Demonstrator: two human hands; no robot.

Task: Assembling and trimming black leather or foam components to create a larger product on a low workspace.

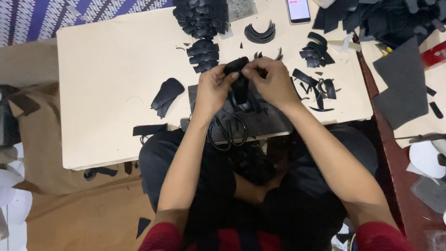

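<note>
While the cream counter point(107, 93) is carrying everything, both hands are working over its near middle, just above a dark cutting mat point(267, 122) lying at the near edge. Far of the hands, a long stack of black cut pieces point(202, 32) is running toward the far edge, and to the right loose curved black strips point(318, 86) are lying scattered. A pair of black-handled scissors point(227, 132) is resting on the mat's near side, directly under the wrists and apart from the fingers.

The left hand point(213, 90) and the right hand point(272, 82) are meeting on one black shaped piece point(238, 74), which is being held up off the mat between them. Each grip is closing narrow, thumb against fingertips, pinching the piece's top end, while its lower part is hanging down toward the mat.

Judging from this hold, the step is going best when both pinches are sitting close together on the same edge, so the soft material is folding or lining up evenly rather than twisting. Keeping the hanging end free of the scissors and the strips beneath should be helping, since a snag there could be pulling the edges out of line.
</note>
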